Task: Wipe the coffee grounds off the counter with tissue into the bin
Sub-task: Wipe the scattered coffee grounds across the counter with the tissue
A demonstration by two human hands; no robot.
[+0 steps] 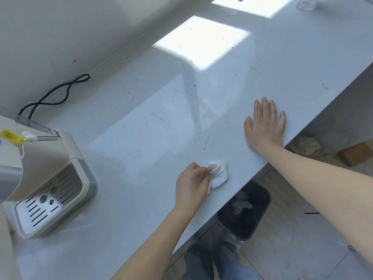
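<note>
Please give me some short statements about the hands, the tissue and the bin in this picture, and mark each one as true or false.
1. The left hand pinches the tissue on the counter. True.
2. The right hand holds a cup. False: it lies flat and empty on the counter.
3. The bin stands on the counter. False: it is on the floor, below the counter edge.
4. Dark grounds lie beyond the tissue. True.
</note>
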